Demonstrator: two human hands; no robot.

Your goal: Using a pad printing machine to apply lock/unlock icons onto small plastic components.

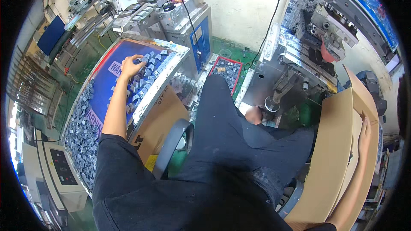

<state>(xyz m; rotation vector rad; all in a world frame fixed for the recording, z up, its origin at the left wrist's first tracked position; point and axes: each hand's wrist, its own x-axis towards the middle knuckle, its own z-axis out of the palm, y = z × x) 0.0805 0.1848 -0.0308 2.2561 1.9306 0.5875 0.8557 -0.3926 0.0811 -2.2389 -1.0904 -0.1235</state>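
Note:
On the left, my left hand [132, 65] reaches over a blue-topped table [106, 77]. Its thumb and forefinger curve together around a small grey curved part at the edge of several rows of such parts [155, 65]. The fingers partly hide that piece. Far to the right, my right hand [364, 135] lies along the inner side of a tall open cardboard box [332, 145]. Its fingers are stretched out and hold nothing that I can see. The box's depth is mostly hidden from here.
A heap of loose grey parts [83, 141] covers the table's left side. Ahead, a red-rimmed tray [233, 90] of similar parts rests low down. A machine with a pink pad [329, 51] stands at front right. Another carton [160, 115] sits under the table.

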